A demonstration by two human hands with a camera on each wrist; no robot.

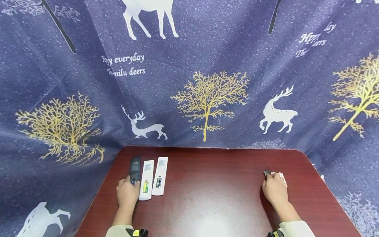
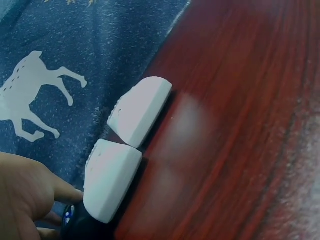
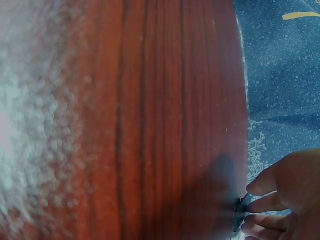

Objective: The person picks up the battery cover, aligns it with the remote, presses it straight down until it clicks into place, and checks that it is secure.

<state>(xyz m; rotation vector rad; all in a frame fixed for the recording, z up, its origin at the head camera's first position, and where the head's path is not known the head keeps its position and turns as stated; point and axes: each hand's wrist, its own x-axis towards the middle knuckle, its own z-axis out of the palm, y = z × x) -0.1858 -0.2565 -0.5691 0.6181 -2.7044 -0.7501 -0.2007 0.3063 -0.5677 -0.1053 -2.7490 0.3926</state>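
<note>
At the table's left, my left hand (image 1: pixel 127 192) holds the lower part of a black remote control (image 1: pixel 135 164); a battery (image 1: pixel 133 181) shows in its back beside the fingers. Alongside lie a white remote control (image 1: pixel 149 171) with a yellow-green battery (image 1: pixel 145 187) and another white remote control (image 1: pixel 161 168) with a dark battery (image 1: pixel 159 182), both back up. In the left wrist view, the fingers (image 2: pixel 65 192) reach the black remote beside the white ones. Far to the right, my right hand (image 1: pixel 275 189) pinches a small black piece (image 3: pixel 241 212), with small white pieces (image 1: pixel 283 179) partly hidden under it.
The dark red wooden table (image 1: pixel 207 184) has a bright glare patch near its front. Behind it and along both sides hangs a blue curtain (image 1: pixel 183 98) printed with deer and trees, meeting the table's edges.
</note>
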